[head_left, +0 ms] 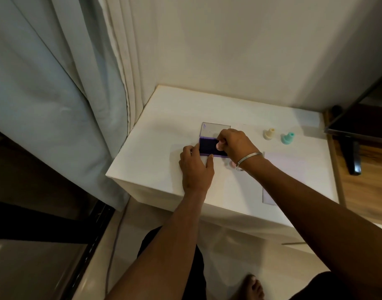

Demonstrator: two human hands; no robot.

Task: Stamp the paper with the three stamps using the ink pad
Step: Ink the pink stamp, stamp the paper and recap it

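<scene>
Currently my right hand point(234, 146) is closed around a small pink stamp point(219, 145), pinched between thumb and curled fingers, with its face down on the dark pad surface. Most of the stamp is hidden by the fingers, so I cannot tell its exact tilt; it appears roughly upright, handle up and face down.

My left hand point(195, 167) lies flat on the table, thumb and index finger spread and touching the near-left corner of the ink pad point(208, 148), bracing it rather than gripping it.

The ink pad sits near the middle of the white table point(164, 135). Its long axis runs left to right across the view, slightly angled down to the right. The clear lid point(213, 129) is folded back flat on the far side, hinged along the long edge.

Progress, as I judge it: the first stamp is being inked. The cream stamp point(269, 134) and the teal stamp point(287, 138) stand upright, side by side, well apart to the right of the pad, and appear untouched. The paper point(294, 169) lies to the right under my forearm, long axis running toward me; I can make out no marks on the visible part. All three impressions are likely outstanding.

A small pink object point(232, 164) beside my right wrist is too blurred to identify.
</scene>
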